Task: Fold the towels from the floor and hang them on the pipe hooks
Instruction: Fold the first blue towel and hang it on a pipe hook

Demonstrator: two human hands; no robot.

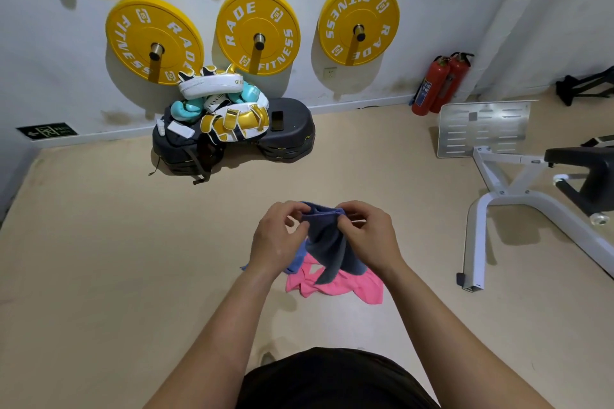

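Head view: left hand [277, 236] and right hand [368, 236] both pinch dark blue cloth towel [327, 242]; round yellow weight plates [258, 30] read "RADE FITNESS"

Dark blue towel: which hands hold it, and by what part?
Both hands, left and right, pinch the dark blue cloth towel along its top edge.

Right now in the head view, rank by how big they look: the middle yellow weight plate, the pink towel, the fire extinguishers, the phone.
1. Middle yellow weight plate
2. Pink towel, nearer the camera and part hidden, so unsure against the plate
3. Fire extinguishers
4. Phone
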